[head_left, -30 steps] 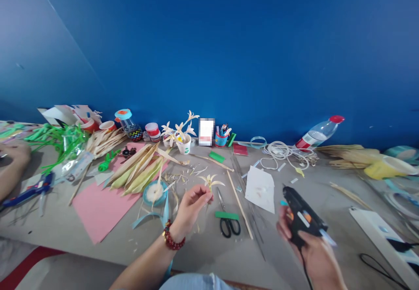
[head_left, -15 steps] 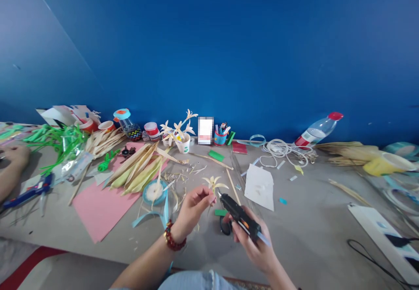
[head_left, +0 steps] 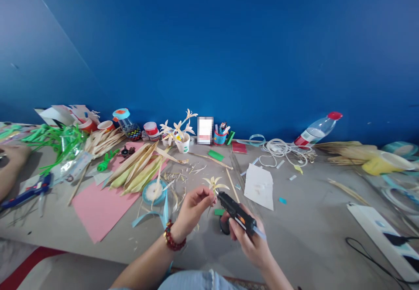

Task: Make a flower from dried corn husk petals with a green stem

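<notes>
Pinched between the fingers of my left hand (head_left: 198, 206) is a pale yellow husk flower (head_left: 215, 182), its narrow petals spread upward. My right hand (head_left: 250, 240) is wrapped round a black hot glue gun (head_left: 236, 211), with a translucent glue stick showing at its rear end. The gun's nozzle points at the base of the flower, very close to my left fingertips; whether it touches cannot be made out. Just left of my left hand lies a blue ribbon roll (head_left: 155, 192). Under the glue gun, a small green piece (head_left: 219, 212) shows on the table.
Corn husks (head_left: 135, 170) lie on pink paper (head_left: 101, 211). A white cup of husk flowers (head_left: 182, 143) stands behind my hands. White paper (head_left: 259, 187), a white cable (head_left: 278, 148), a leaning bottle (head_left: 317, 130) and a power strip (head_left: 381, 237) are rightward. Another person's hand (head_left: 15, 163) is far left.
My right hand has brought the glue gun slightly left, so its nozzle is closer to the flower's base. My left hand and the flower have hardly moved.
</notes>
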